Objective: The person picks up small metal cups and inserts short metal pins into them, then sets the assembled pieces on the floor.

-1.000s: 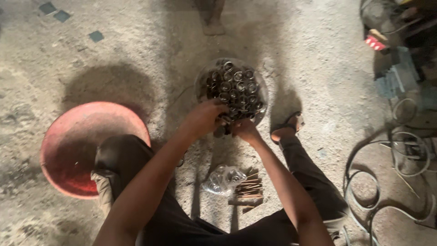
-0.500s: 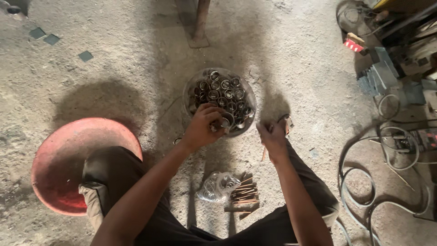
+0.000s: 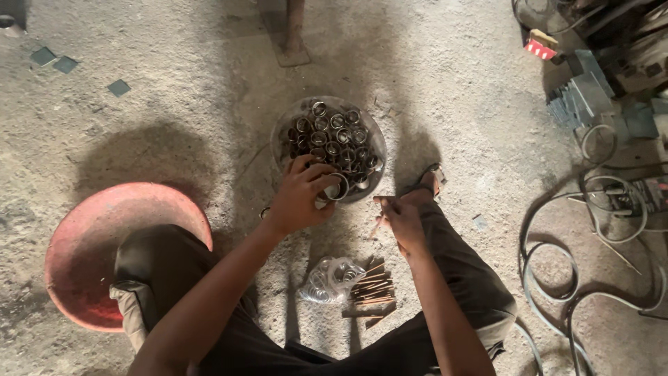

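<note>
Left hand (image 3: 300,197) curled over the near rim of the round pan (image 3: 376,150) on the concrete floor (image 3: 174,90), fingers closed on one metal ring (image 3: 339,188) lifted just clear of the heap of rings (image 3: 330,136). Right hand (image 3: 401,219) just beside the pan's near-right edge, thumb and fingers pinching a thin stick (image 3: 376,226), tip angled down toward the floor. More sticks (image 3: 372,289) and a clear bag of rings (image 3: 332,278) between the knees; red basin (image 3: 90,251) at the left knee.

Risks, as a judgement: ring slipping from a light grip and rolling off across the dusty floor; heap nudged, spilling rings over the low rim; thin stick bending or snapping under side load; cables (image 3: 591,230) at the right close enough to snag a foot.
</note>
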